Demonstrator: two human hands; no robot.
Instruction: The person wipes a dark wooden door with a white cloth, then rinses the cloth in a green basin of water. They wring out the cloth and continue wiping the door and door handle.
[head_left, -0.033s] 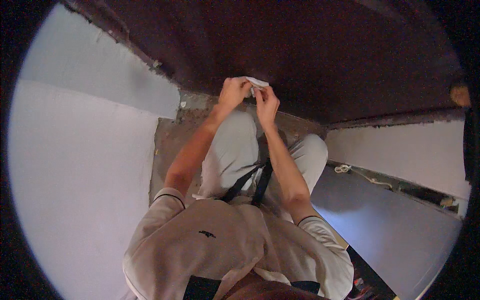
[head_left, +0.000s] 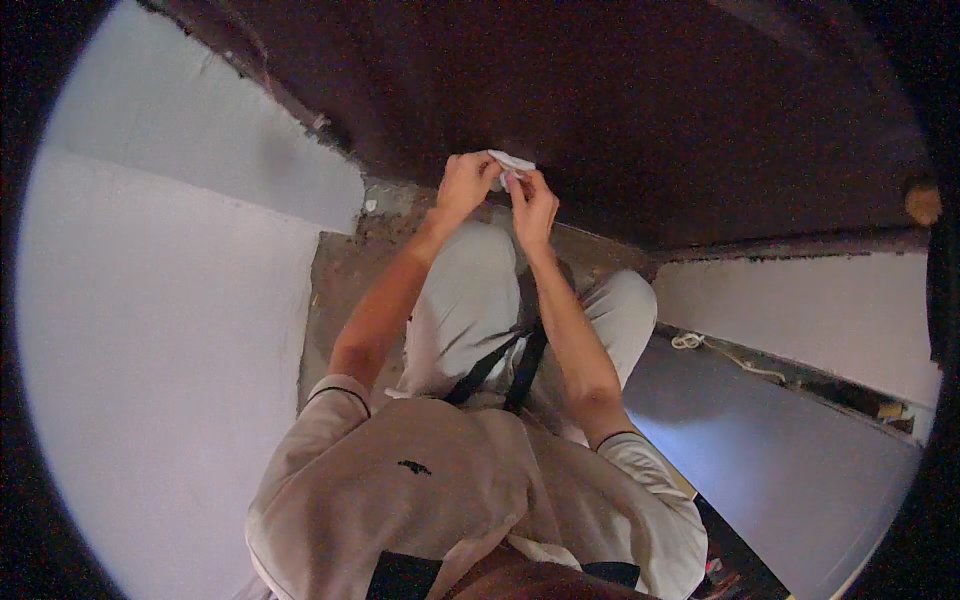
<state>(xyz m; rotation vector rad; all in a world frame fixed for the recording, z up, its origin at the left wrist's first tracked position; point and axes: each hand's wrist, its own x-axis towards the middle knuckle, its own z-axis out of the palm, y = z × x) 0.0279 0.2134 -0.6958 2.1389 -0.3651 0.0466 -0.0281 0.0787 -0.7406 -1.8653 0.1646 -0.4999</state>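
A small white folded piece (head_left: 513, 160), thin and soft-looking like cloth or paper, is pinched between my two hands in front of the dark wall. My left hand (head_left: 464, 184) grips its left end between thumb and fingers. Just to the right, my right hand (head_left: 535, 205) has its fingertips closed on the lower right part. The fingers cover some of the piece, so I cannot tell its full shape or whether it touches the wall. Below the hands are my bent knees in light trousers (head_left: 465, 280).
A dark maroon wall (head_left: 640, 110) rises ahead, with pale wall panels (head_left: 170, 330) on the left. At the right lies a grey flat panel (head_left: 780, 440), and a coiled pale cord (head_left: 688, 341) is by its far edge. Brown rough floor (head_left: 335, 285) shows beside my left knee.
The view has shifted very slightly. Both hands keep hold of the white piece, with only a tiny movement of the fingers.
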